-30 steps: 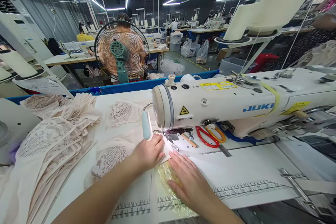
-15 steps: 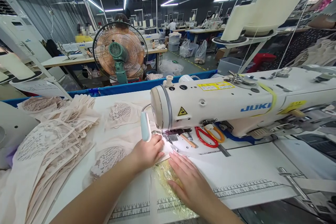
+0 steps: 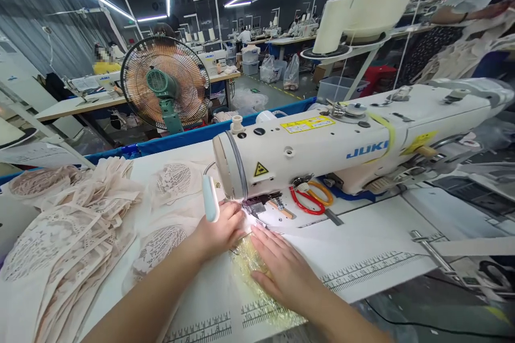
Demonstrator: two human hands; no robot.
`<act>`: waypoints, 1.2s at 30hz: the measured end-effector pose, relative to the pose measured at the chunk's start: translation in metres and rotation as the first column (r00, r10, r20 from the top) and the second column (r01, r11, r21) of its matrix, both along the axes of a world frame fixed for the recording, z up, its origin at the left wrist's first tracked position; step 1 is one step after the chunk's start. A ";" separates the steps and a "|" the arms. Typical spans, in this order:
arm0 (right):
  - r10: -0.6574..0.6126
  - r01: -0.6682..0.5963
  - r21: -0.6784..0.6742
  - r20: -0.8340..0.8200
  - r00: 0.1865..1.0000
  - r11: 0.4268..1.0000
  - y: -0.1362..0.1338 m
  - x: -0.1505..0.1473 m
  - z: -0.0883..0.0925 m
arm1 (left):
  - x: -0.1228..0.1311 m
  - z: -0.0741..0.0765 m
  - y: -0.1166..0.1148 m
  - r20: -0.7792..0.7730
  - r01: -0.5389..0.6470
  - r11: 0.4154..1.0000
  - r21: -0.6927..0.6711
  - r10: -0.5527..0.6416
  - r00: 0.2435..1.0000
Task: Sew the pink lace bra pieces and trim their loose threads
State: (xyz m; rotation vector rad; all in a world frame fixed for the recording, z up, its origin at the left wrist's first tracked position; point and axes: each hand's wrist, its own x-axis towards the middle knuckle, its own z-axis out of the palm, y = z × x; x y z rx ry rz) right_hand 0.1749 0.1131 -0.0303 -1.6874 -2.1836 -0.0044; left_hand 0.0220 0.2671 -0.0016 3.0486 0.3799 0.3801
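My left hand (image 3: 219, 230) is beside the needle area of the white JUKI sewing machine (image 3: 317, 144), its fingers bent and closed on a pale fabric piece (image 3: 248, 223). Just right of it, my right hand (image 3: 284, 268) lies flat with fingers stretched out, fingertips at the fabric's edge. Crinkled yellowish clear film (image 3: 245, 265) shows partly under the right palm. Lace-patterned fabric (image 3: 161, 244) spreads left of my left wrist. The stitching point is largely hidden by my fingers and the machine head.
A heap of beige lace pieces (image 3: 80, 225) covers the left of the table. Red-handled scissors (image 3: 308, 203) and a wooden-handled brush (image 3: 284, 210) rest under the machine arm. A small lamp (image 3: 211, 198) hangs by the head. Beyond the table stands a fan (image 3: 164, 83); a co-worker's arm (image 3: 466, 13) shows at right.
The view has turned to the right, so the machine and table appear further left. A co-worker's arm has come into sight at upper right. Both hands keep nearly the same place at the machine.
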 end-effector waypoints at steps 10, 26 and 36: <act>-0.010 0.019 0.059 -0.144 0.990 0.998 0.000 0.000 -0.005 | -0.004 -0.001 -0.009 0.037 0.188 0.975 0.115 -0.194 0.980; 0.007 -0.008 -0.013 -0.134 0.991 1.000 0.000 0.003 0.003 | 0.000 -0.005 0.020 0.036 0.088 0.972 0.217 -0.099 0.994; 0.076 -0.070 0.034 -0.281 0.957 0.997 -0.007 0.009 0.008 | -0.003 0.013 0.008 -0.067 -0.107 0.970 0.219 0.124 0.990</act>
